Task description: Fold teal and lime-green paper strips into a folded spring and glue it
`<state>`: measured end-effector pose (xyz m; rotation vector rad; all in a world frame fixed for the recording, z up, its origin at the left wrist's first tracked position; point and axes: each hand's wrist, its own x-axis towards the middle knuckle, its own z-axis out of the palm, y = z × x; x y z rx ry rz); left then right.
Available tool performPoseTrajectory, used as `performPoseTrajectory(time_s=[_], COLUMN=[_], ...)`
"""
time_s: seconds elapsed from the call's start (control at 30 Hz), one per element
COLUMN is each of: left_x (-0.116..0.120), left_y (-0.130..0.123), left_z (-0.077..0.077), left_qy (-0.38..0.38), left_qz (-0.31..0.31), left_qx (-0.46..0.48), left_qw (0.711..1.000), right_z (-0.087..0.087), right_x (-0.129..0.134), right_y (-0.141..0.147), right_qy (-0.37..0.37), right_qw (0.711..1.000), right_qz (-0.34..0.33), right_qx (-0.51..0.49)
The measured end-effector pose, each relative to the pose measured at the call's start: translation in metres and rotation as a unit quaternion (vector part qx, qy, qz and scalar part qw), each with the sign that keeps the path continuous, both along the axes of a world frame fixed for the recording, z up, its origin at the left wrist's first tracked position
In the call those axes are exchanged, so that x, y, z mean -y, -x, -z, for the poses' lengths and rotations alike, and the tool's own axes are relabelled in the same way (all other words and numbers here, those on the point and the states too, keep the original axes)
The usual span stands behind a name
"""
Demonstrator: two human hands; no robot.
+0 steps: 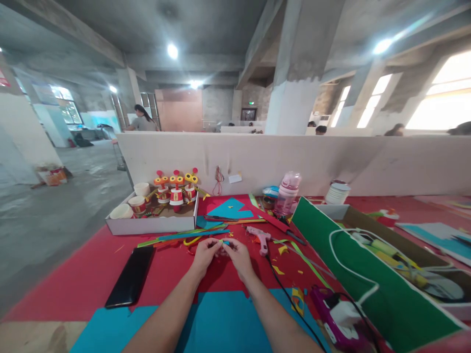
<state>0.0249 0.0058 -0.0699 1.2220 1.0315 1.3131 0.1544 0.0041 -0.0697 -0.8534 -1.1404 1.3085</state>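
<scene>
My left hand (pixel 206 254) and my right hand (pixel 237 255) meet over the red tabletop, fingertips pinched close together. Between them shows a small blue and green piece of paper (pixel 225 242), mostly hidden by the fingers. A pink hot glue gun (pixel 259 239) lies just right of my right hand, its black cord running toward me. Just beyond my hands are blue and green paper strips (pixel 191 236) and the yellow handle of what look like scissors (pixel 192 241). Blue paper sheets (pixel 228 318) lie under my forearms.
A black phone (pixel 130 277) lies left. Behind it, a white box (pixel 152 225) holds paper cups and several big-eyed cup figures (pixel 176 193). To the right are a purple power strip (pixel 336 318), a green-sided box (pixel 342 274) and a pink bottle (pixel 287 193). A white partition (pixel 257 157) borders the back.
</scene>
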Motion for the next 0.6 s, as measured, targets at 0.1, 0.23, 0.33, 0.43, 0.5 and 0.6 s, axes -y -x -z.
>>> performPoseTrajectory(time_s=[0.1,0.23,0.33,0.43,0.5,0.6], left_x=[0.0,0.0001,0.0002,0.0001,-0.0001,0.0001], left_y=[0.0002,0.0001,0.0001,0.0004,0.0004,-0.0007], left_z=[0.0007,0.0015,0.0011,0.001,0.0014,0.0019], left_qy=[-0.004,-0.006,-0.011,-0.01,-0.009,-0.01], left_qz=[-0.002,-0.01,-0.01,-0.012,-0.011,-0.014], left_qx=[-0.005,-0.009,-0.009,-0.007,-0.003,0.002], left_qw=[1.0,1.0,1.0,1.0,1.0,1.0], right_z=[-0.001,-0.001,0.0011,0.0031,0.0038,0.0042], right_x=[0.0,-0.0004,-0.0009,-0.0012,-0.0014,-0.002], right_y=[-0.0001,-0.0008,-0.0008,-0.0001,0.0002,-0.0002], right_qy=[-0.011,-0.019,-0.015,-0.005,0.002,0.001], right_qw=[1.0,0.999,0.999,1.0,1.0,1.0], right_qz=[0.004,0.021,0.021,0.005,-0.009,-0.011], right_qx=[0.01,0.025,0.02,0.002,-0.006,-0.006])
